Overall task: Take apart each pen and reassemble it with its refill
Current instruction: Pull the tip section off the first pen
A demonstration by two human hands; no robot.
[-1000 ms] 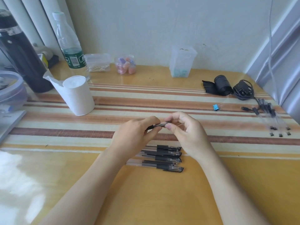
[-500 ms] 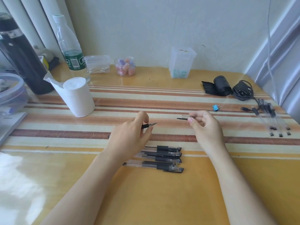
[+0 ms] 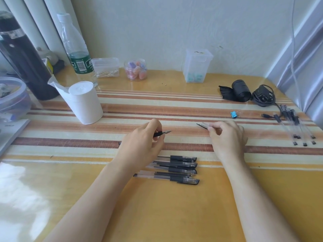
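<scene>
Two hands apart: left hand [image 3: 139, 145] pinching uncapped pen [image 3: 161, 133], right hand [image 3: 227, 137] pinching half-hidden cap [image 3: 201, 125].

Left hand [image 3: 139, 144], right hand [image 3: 227, 137] apart, fingers pinched

Table [image 3: 174, 215]: a glossy yellow-orange surface was shown across the lower frame.
Cloth [image 3: 157, 110]: cream, crossed by orange, rust and dark brown stripes, was seen across the middle.
Pens [image 3: 174, 169]: clear barrels with black grips and caps were shown at lower centre.
Binder clip [image 3: 234, 114]: light blue, at centre right.
Paper roll [image 3: 85, 102]: white, at centre left.
Bottle [image 3: 76, 49]: clear, with a green label, at upper left.
Flask [image 3: 22, 58]: black, at far left.
Jar [image 3: 135, 69]: pink, orange and purple pieces were seen inside clear plastic.
Cable [image 3: 264, 96]: black, at upper right.
</scene>
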